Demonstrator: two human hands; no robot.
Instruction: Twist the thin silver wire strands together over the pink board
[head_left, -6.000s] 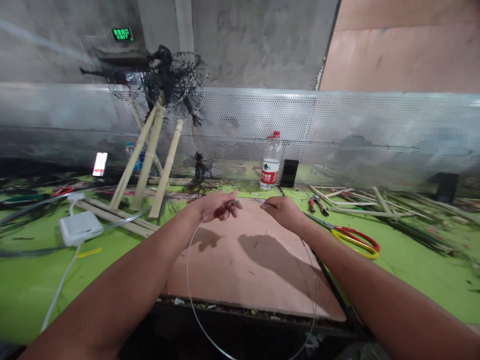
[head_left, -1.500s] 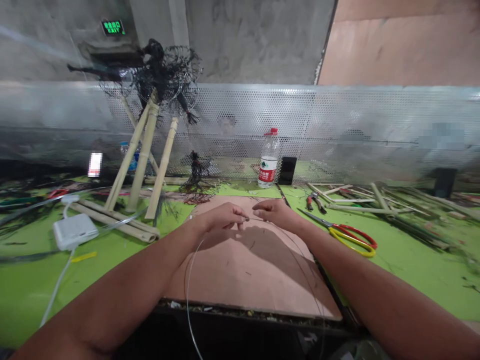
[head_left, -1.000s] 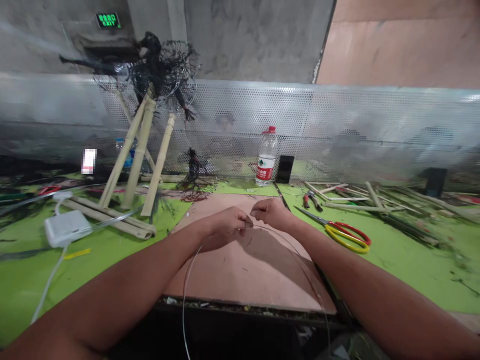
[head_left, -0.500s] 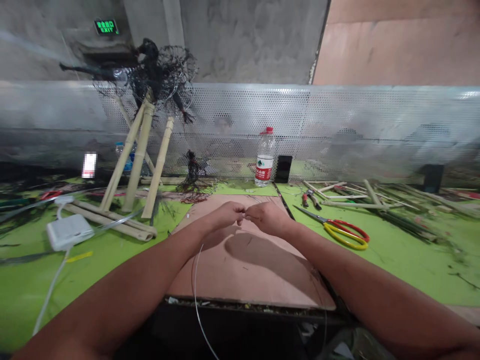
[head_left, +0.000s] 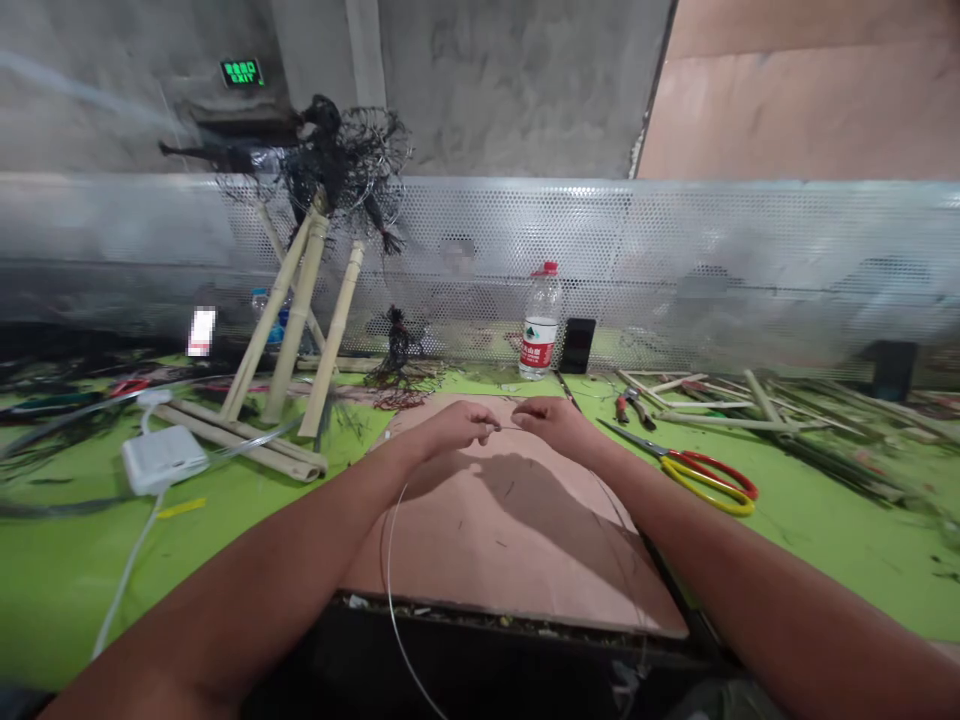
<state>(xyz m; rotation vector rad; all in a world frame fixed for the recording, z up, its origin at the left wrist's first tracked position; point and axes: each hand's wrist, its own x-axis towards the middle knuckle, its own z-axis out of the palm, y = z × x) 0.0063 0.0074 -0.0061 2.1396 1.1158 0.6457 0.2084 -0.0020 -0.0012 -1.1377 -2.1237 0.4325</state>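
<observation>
Above a tan board (head_left: 480, 560), my left hand (head_left: 463, 428) pinches a thin strand that looks like wire. My right hand (head_left: 547, 415) is a little to the right, its fingers bent together on the same strand, which shows as a fine line in the gap between the hands. A pale wire (head_left: 390, 570) curves down below my left forearm and off the board's front edge. Another faint strand hangs under my right hand. The fingertips partly hide what they grip.
Scissors (head_left: 709, 480) and pliers (head_left: 636, 410) lie to the right, near bamboo strips (head_left: 750, 420). A water bottle (head_left: 540, 325) and a phone (head_left: 578, 346) stand behind. At left are a bamboo stand (head_left: 296, 320) with black wirework and a white adapter (head_left: 165, 460).
My hands have moved apart, opening a gap with the strand showing between them. The whole view has shifted slightly, so background things sit further right and lower.
</observation>
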